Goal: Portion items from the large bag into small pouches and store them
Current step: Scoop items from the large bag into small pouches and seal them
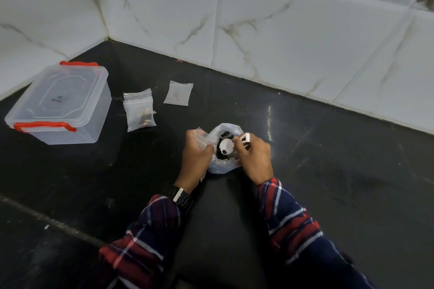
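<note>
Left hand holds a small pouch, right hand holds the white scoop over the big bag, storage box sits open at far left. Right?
Not quite. The head view shows the box at far left with its lid on, red latches down. The rest stands: the left hand holds a small pouch and the right hand holds the white scoop over the big bag.

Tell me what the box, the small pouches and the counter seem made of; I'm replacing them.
Box: clear, slightly frosted plastic, see-through walls, red clip handles.
Pouches: thin clear plastic film, wrinkled, contents visible through it.
Counter: dark polished stone, likely; it reflects light.
</note>
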A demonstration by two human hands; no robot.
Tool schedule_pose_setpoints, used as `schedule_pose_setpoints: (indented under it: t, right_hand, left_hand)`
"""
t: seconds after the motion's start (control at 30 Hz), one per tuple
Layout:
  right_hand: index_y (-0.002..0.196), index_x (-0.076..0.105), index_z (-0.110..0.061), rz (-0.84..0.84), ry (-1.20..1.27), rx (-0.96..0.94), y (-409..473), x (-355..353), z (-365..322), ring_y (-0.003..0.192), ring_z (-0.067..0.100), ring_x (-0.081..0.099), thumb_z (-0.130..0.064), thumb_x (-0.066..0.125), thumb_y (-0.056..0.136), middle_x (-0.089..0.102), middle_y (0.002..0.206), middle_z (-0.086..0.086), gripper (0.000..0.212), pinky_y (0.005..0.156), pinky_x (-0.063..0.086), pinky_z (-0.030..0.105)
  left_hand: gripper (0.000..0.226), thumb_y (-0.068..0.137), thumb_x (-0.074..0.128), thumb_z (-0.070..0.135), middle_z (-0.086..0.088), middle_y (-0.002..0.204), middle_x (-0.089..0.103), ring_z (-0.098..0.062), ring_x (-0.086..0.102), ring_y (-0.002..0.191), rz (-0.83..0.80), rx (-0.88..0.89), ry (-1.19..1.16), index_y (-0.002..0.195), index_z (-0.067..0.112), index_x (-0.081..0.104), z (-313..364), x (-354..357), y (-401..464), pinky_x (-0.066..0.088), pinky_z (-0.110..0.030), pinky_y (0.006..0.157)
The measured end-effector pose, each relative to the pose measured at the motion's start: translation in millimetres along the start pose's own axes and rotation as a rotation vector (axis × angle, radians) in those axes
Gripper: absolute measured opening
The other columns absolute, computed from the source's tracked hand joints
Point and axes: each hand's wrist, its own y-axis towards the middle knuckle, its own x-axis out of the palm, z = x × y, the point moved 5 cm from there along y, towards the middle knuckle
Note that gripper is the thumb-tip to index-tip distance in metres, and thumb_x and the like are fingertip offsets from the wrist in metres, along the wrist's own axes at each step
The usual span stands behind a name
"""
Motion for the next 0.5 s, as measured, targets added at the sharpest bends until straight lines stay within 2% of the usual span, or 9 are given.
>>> schedule_pose_setpoints:
  t: [0.07, 0.13, 0.2, 0.3, 0.4, 0.5]
  right_hand:
    - [0.084, 0.068, -0.013, -0.007, -0.007, -0.022, -2, 1, -1, 0.064, 0.011, 0.064, -0.023, 0.058, 0.093, 0.068, 0.071, -0.001, 0.017, 0.058, 0.051, 0.017]
    - [0.085, 0.070, -0.013, -0.020, -0.070, -0.103, -4, 2, -5, 0.065, 0.009, 0.064, -0.025, 0.058, 0.093, 0.068, 0.074, -0.002, 0.018, 0.061, 0.052, 0.021]
    - [0.089, 0.070, -0.013, -0.034, -0.178, -0.191, -4, 5, -9, 0.068, 0.011, 0.063, -0.028, 0.057, 0.093, 0.069, 0.080, 0.000, 0.020, 0.065, 0.053, 0.027]
    - [0.091, 0.070, -0.013, -0.050, -0.276, -0.244, -4, 9, -13, 0.072, 0.015, 0.063, -0.029, 0.056, 0.094, 0.068, 0.085, 0.002, 0.021, 0.067, 0.053, 0.031]
    - [0.085, 0.067, -0.008, -0.021, -0.209, -0.169, -3, 6, -11, 0.067, 0.015, 0.062, -0.024, 0.057, 0.093, 0.067, 0.078, 0.003, 0.020, 0.062, 0.050, 0.022]
    - [0.078, 0.064, -0.011, 0.000, -0.038, -0.037, -1, 0, -4, 0.059, 0.012, 0.060, -0.019, 0.057, 0.093, 0.064, 0.066, 0.000, 0.018, 0.052, 0.043, 0.013]
  left_hand:
    - [0.042, 0.083, 0.056, -0.002, 0.004, 0.102, 0.054, -0.007, 0.057, 0.093, -0.004, 0.006, -0.007, 0.115, 0.022, 0.041, 0, 0, 0, 0.045, -0.020, 0.074]
    - [0.042, 0.083, 0.056, -0.001, -0.002, 0.109, 0.055, -0.013, 0.058, 0.099, -0.010, 0.014, -0.008, 0.115, 0.022, 0.042, 0, 0, 0, 0.049, -0.025, 0.081]
    - [0.042, 0.084, 0.058, 0.001, -0.006, 0.114, 0.055, -0.017, 0.057, 0.104, -0.015, 0.021, 0.000, 0.116, 0.022, 0.042, 0, 0, -1, 0.050, -0.033, 0.088]
    - [0.040, 0.085, 0.058, 0.000, -0.004, 0.114, 0.054, -0.017, 0.056, 0.105, 0.007, 0.040, -0.008, 0.115, 0.021, 0.041, 3, 0, -2, 0.048, -0.031, 0.090]
    - [0.039, 0.087, 0.056, 0.000, -0.004, 0.115, 0.053, -0.017, 0.056, 0.106, 0.009, 0.040, -0.006, 0.115, 0.022, 0.040, 3, 0, -2, 0.047, -0.029, 0.089]
    - [0.041, 0.086, 0.056, 0.000, -0.007, 0.120, 0.053, -0.020, 0.056, 0.110, -0.002, 0.031, 0.004, 0.118, 0.019, 0.040, 1, 1, -1, 0.048, -0.034, 0.095]
